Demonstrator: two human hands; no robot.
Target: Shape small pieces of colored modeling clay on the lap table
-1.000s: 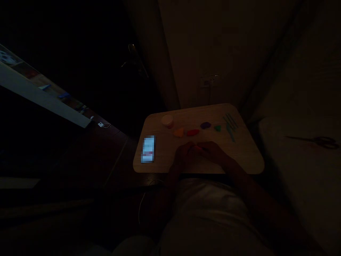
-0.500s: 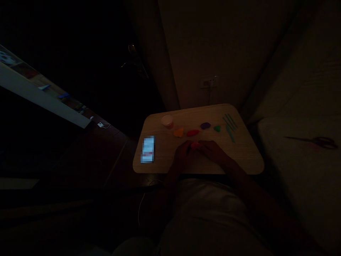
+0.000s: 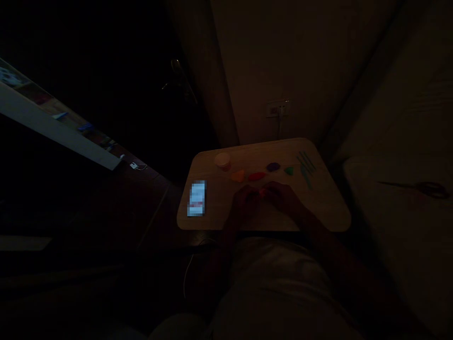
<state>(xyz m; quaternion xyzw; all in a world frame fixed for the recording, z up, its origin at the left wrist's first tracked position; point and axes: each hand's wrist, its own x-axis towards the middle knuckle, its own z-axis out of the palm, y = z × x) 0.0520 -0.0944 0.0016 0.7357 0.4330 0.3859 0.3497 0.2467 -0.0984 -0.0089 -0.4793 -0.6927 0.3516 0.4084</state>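
The scene is very dark. My left hand (image 3: 244, 200) and my right hand (image 3: 281, 197) meet over a small wooden lap table (image 3: 329, 208), fingers curled around a small pink-red lump of clay (image 3: 262, 191) held between them. Behind my hands lie an orange lump (image 3: 238, 176), a red lump (image 3: 256, 176), a purple lump (image 3: 273, 166) and a green lump (image 3: 289, 170) in a row. A small pale cup (image 3: 222, 161) stands at the back left of the table.
A lit phone (image 3: 197, 198) lies on the table's left side. Thin teal modelling tools (image 3: 306, 170) lie at the back right. Scissors (image 3: 424, 188) rest on the bed to the right. A wall socket (image 3: 278, 108) sits behind the table.
My hands have shifted slightly away from me with the pink-red lump, fingers working on it. Nothing else has moved.
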